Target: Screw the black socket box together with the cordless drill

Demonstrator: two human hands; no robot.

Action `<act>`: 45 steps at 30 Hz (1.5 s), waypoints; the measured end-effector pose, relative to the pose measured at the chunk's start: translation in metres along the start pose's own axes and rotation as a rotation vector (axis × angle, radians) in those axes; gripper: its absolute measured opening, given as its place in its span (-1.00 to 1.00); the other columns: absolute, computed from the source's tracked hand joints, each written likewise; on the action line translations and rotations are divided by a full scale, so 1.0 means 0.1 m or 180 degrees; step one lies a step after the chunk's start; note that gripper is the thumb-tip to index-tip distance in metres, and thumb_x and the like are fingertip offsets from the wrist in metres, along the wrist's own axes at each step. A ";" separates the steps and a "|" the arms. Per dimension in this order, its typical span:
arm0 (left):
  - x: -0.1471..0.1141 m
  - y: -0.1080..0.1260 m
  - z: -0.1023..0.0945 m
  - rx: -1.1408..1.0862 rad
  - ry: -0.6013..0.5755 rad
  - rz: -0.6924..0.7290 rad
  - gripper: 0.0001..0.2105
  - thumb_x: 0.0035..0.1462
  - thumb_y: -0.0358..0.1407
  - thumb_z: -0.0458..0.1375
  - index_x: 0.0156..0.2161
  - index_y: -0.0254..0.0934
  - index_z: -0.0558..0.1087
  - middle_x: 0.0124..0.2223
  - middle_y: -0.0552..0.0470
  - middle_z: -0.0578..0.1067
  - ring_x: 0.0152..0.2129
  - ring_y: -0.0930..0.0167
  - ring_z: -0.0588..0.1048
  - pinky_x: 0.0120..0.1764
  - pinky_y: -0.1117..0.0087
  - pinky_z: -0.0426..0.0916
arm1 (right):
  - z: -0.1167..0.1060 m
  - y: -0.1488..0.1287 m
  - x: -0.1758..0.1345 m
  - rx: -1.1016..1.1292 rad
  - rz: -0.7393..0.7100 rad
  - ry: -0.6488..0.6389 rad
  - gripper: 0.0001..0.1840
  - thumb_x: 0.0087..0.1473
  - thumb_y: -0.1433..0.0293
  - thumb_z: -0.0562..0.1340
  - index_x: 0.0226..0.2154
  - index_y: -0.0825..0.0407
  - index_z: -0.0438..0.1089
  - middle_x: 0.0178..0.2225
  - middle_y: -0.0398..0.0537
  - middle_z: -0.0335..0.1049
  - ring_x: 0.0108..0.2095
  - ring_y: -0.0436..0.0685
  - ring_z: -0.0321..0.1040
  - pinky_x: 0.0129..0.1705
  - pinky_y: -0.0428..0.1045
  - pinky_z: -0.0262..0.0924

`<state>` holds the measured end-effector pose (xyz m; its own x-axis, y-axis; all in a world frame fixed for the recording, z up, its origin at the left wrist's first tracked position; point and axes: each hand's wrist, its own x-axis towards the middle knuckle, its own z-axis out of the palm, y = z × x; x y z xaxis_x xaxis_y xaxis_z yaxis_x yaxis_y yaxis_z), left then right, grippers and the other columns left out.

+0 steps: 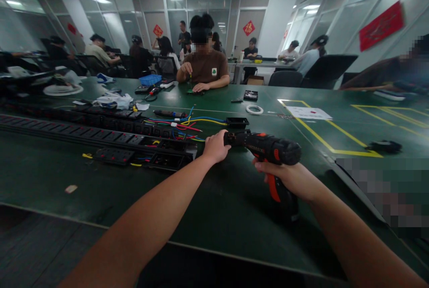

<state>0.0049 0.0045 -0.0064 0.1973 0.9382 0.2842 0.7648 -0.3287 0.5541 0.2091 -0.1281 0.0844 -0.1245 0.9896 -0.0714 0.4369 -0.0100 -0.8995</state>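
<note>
My right hand (295,178) is wrapped around the handle of a black and orange cordless drill (276,148), its nose pointing left. Close to the drill's front end, my left hand (216,147) is closed; its fingers hide what they grip, and a dark part shows beside them. To the left lie long black power strips (83,133) with rows of sockets. Their open end housing (172,160) ends just short of my left hand. Red, blue and yellow wires (201,121) run to a small black socket module (237,121) behind my hands.
Across the green table (214,216) a person (204,66) works with a screwdriver. A roll of white tape (254,109), a paper sheet (310,112), a pen-shaped tool (169,113) and a blue basket (150,79) lie about. Yellow tape outlines (355,154) mark the right side.
</note>
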 end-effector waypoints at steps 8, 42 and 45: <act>-0.01 0.01 -0.02 -0.0025 -0.0001 -0.0036 -0.49 0.19 -0.30 0.33 0.22 -0.13 0.33 0.19 -0.08 0.55 0.15 0.16 0.48 0.21 0.13 0.24 | 0.00 -0.02 -0.03 -0.0118 0.0013 0.0067 -0.67 -0.10 0.13 0.38 -0.30 -0.02 0.55 -0.39 -0.08 0.53 -0.42 0.20 0.44 -0.35 0.08 0.32; -0.01 0.02 -0.01 0.0035 -0.0012 -0.0094 -0.49 0.19 -0.27 0.32 0.22 -0.12 0.33 0.15 -0.09 0.57 0.13 0.16 0.49 0.21 0.13 0.23 | 0.02 0.00 0.02 -0.0184 -0.0265 0.0030 -0.52 -0.04 0.07 0.44 -0.10 -0.03 0.56 -0.34 -0.09 0.54 -0.32 0.25 0.45 -0.22 0.10 0.32; -0.01 0.03 -0.01 0.0051 -0.0017 -0.0086 -0.47 0.19 -0.27 0.32 0.24 -0.14 0.32 0.18 -0.11 0.55 0.14 0.14 0.49 0.20 0.12 0.24 | 0.00 0.03 0.02 -0.0061 -0.0061 -0.0003 -0.60 -0.06 0.07 0.43 -0.25 -0.01 0.53 -0.46 -0.12 0.47 -0.44 0.19 0.41 -0.34 0.07 0.30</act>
<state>0.0058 0.0021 -0.0042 0.1797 0.9473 0.2651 0.7796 -0.3015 0.5489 0.2097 -0.1260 0.0819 -0.1336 0.9895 -0.0547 0.4513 0.0116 -0.8923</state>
